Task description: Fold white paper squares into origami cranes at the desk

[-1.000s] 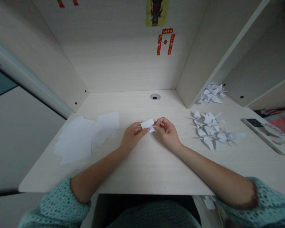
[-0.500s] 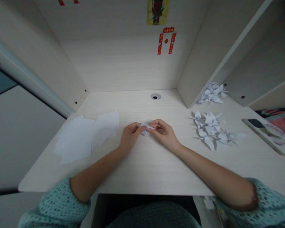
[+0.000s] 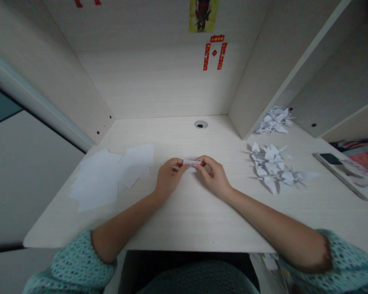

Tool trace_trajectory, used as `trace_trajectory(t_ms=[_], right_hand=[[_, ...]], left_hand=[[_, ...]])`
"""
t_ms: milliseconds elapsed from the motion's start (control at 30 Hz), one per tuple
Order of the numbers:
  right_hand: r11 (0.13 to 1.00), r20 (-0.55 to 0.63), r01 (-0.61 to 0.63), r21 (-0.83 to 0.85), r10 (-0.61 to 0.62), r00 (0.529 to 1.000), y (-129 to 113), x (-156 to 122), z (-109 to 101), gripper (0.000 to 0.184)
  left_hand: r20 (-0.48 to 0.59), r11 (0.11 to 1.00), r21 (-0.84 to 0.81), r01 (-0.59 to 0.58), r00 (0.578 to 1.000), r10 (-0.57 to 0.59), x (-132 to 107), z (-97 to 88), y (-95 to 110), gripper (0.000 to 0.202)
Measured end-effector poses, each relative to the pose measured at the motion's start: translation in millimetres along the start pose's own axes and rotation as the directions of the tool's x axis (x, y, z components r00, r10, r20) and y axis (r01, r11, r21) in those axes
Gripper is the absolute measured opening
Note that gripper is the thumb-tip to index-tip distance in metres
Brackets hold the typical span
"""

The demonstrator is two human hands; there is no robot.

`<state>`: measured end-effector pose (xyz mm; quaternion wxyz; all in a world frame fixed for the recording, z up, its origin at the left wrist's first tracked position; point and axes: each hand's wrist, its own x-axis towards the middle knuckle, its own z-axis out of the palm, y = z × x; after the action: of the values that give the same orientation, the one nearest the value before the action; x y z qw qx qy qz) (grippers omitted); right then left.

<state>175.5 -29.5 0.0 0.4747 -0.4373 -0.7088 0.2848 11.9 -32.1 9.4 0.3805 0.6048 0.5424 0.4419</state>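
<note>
A small folded piece of white paper (image 3: 191, 163) is held just above the middle of the desk, its upper edge straight and level. My left hand (image 3: 169, 175) pinches its left end, thumb in front and fingers behind. At the other end my right hand (image 3: 214, 173) pinches it the same way, so both thumbs nearly meet along its front. The fingertips hide part of the folds. To the left lie loose white paper sheets (image 3: 98, 179), overlapping. Several folded paper cranes (image 3: 271, 159) sit on the desk to the right.
More folded paper cranes (image 3: 275, 119) are heaped behind the divider panel (image 3: 263, 77). A phone (image 3: 346, 173) lies at the far right beside red and dark cloth (image 3: 366, 157). A cable hole (image 3: 200, 124) is set into the desk (image 3: 202, 220) near the back wall.
The paper has gone from a pointed, triangular outline to a narrow strip with a straight top edge. Both hands have shifted slightly, still gripping its ends.
</note>
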Motion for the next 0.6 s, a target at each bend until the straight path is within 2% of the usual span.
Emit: trace_trajectory(t_ms=[100, 200, 267, 400, 600], right_hand=[[0.992, -0.036, -0.070, 0.108, 0.075, 0.997, 1.0, 0.9, 1.7, 0.015], [0.962, -0.034, -0.173, 0.209, 0.184, 0.982, 4.1, 1.6, 4.3, 0.022], [0.948, -0.036, -0.217, 0.232, 0.231, 0.972, 5.9, 2.1, 5.4, 0.027], [0.952, -0.065, -0.209, 0.226, 0.229, 0.971, 7.1, 3.5, 5.1, 0.031], [0.949, -0.076, -0.186, 0.254, 0.212, 0.974, 6.9, 4.8, 3.8, 0.024]], left_hand=[[0.028, 1.000, 0.017, -0.014, 1.000, 0.013, -0.7, -0.4, 1.2, 0.022], [0.046, 0.998, -0.059, -0.008, 0.999, 0.011, 0.1, -0.2, 1.6, 0.026], [0.045, 0.991, -0.126, 0.038, 0.998, -0.033, 1.2, 0.3, 0.9, 0.031], [0.075, 0.963, -0.228, 0.143, 0.989, -0.129, 2.2, 2.0, -0.2, 0.036], [0.104, 0.958, -0.257, 0.124, 0.990, -0.101, 1.1, 1.0, 1.1, 0.030]])
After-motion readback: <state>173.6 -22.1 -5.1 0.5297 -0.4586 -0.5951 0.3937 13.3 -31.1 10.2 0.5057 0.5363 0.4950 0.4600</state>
